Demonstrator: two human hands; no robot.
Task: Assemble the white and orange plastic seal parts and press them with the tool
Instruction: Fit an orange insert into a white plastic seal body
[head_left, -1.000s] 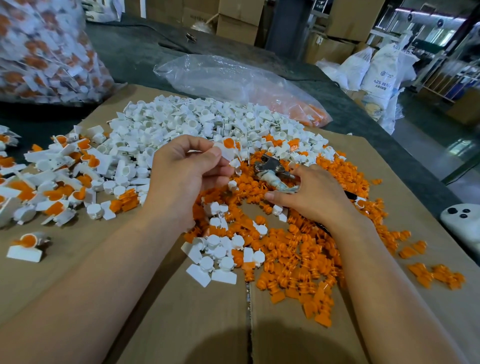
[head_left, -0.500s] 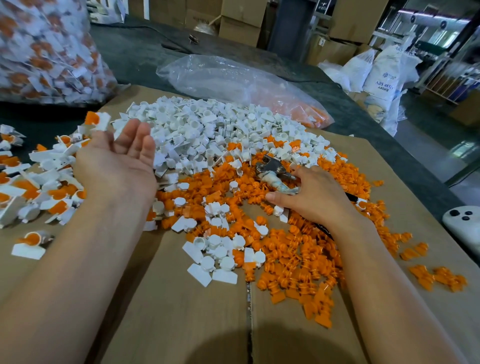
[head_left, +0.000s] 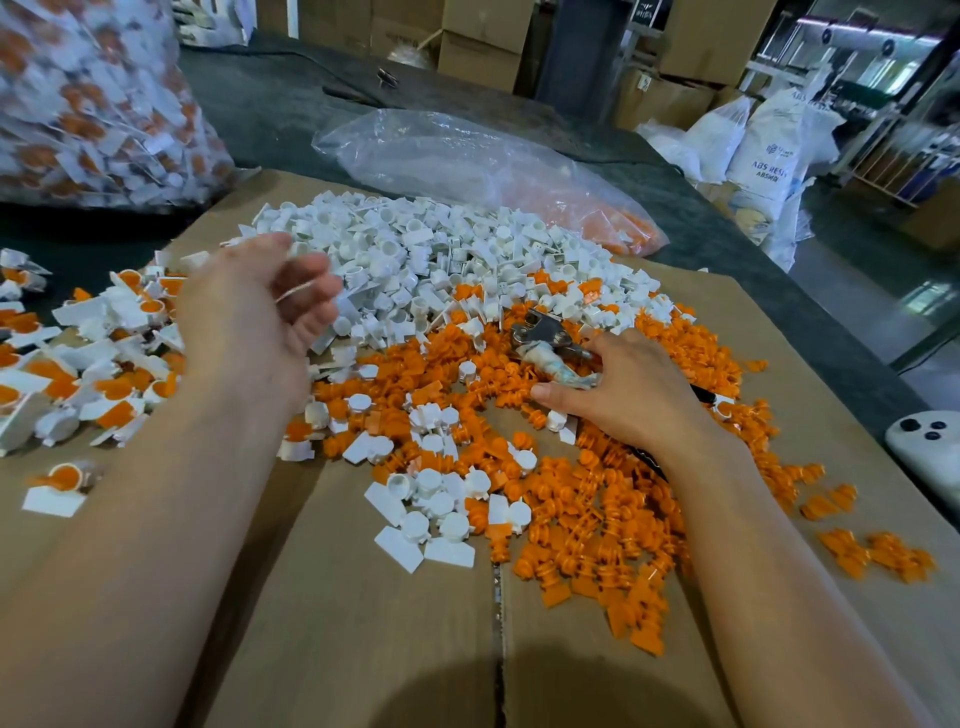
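Note:
A heap of white seal housings (head_left: 441, 260) covers the far middle of the cardboard sheet (head_left: 363, 623). Orange inserts (head_left: 597, 499) are spread in front of it and to the right. Assembled white-and-orange seals (head_left: 78, 358) lie in a pile at the left. My left hand (head_left: 254, 317) hovers, blurred, at the left edge of the white heap, fingers loosely apart, and I see nothing in it. My right hand (head_left: 628, 400) rests on the orange inserts, closed around the wrapped handle of the metal pressing tool (head_left: 545, 338), whose jaws point left.
A big clear bag of finished seals (head_left: 93, 104) stands at the far left. A crumpled plastic bag with orange parts (head_left: 493, 171) lies behind the white heap. A white device (head_left: 930, 447) sits at the right table edge. Boxes and sacks stand beyond.
My left hand held a seal by the tool, swung left palm-up over the assembled pile, and is now coming back right toward the white heap. My right hand and the tool stayed put.

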